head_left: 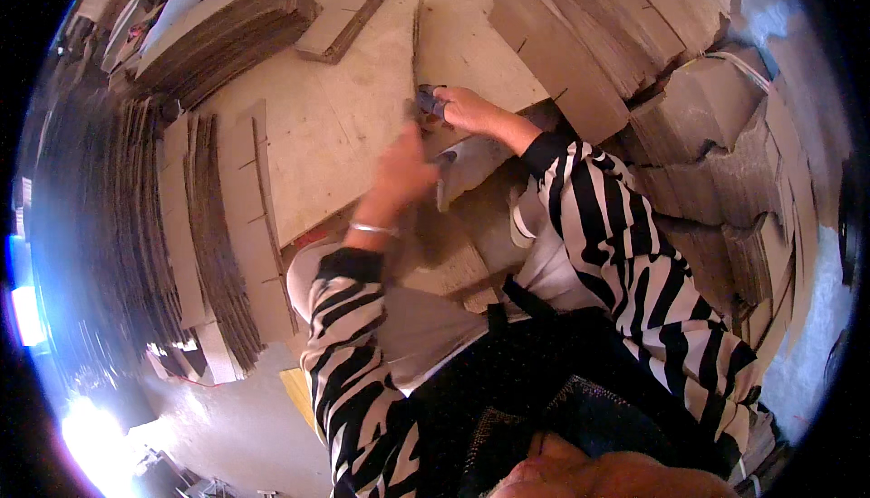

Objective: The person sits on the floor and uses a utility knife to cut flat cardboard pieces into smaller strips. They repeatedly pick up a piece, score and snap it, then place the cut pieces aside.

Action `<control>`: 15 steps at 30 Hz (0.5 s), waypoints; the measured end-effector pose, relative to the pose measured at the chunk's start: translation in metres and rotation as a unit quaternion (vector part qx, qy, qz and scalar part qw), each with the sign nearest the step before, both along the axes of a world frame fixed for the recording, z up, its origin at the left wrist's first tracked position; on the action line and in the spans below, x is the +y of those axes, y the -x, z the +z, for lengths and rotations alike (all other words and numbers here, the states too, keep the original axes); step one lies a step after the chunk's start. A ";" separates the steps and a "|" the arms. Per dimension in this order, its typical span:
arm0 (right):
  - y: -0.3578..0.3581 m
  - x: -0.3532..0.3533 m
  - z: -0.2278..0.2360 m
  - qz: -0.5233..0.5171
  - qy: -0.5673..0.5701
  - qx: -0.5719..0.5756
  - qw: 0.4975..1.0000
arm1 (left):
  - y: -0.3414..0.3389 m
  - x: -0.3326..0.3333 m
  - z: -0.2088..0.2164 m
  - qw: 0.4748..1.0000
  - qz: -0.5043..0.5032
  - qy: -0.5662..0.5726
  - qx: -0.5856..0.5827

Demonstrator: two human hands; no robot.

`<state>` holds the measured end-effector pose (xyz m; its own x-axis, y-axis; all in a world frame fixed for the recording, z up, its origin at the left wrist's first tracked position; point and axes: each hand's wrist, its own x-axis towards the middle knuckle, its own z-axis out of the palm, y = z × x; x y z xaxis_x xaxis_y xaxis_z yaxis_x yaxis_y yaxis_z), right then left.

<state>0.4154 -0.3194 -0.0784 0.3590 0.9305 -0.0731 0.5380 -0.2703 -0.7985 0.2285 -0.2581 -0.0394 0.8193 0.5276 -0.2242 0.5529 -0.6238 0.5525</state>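
Observation:
My right hand [467, 108] is closed at the near edge of a pale wooden board [344, 145]. A small dark grey-blue object [430, 99], whose kind I cannot make out, is at its fingertips. My left hand [403, 172], with a light bracelet [372, 228] at the wrist, is smeared by motion just left of and nearer than the right. Its fingers reach up toward the dark object, and I cannot tell whether they hold anything. Beyond both hands, a dark seam [417, 36] runs away across the board.
Slotted flat cardboard stands in stacks at the left [217, 226] and the right [580, 54]. Another cardboard pile [227, 36] lies at the far left of the board, with a loose strip [349, 22] beside it. Bent cardboard bundles [702, 135] fill the right side.

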 end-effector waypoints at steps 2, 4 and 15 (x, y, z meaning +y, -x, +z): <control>0.002 0.004 0.022 0.022 -0.019 0.022 0.999 | -0.008 -0.006 0.000 0.999 0.029 -0.012 -0.025; -0.024 -0.007 0.028 0.047 -0.098 -0.075 0.991 | 0.008 0.011 0.001 0.984 0.057 -0.010 -0.168; -0.125 -0.204 0.010 -0.164 0.064 -0.498 0.849 | 0.207 0.098 0.200 0.821 0.184 -0.522 -0.138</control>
<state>0.5401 -0.5235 -0.0681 0.5402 0.7754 0.3271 0.8080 -0.5865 0.0558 0.0217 -0.1603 0.1610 0.5048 0.5371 0.6758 0.7532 -0.6565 -0.0409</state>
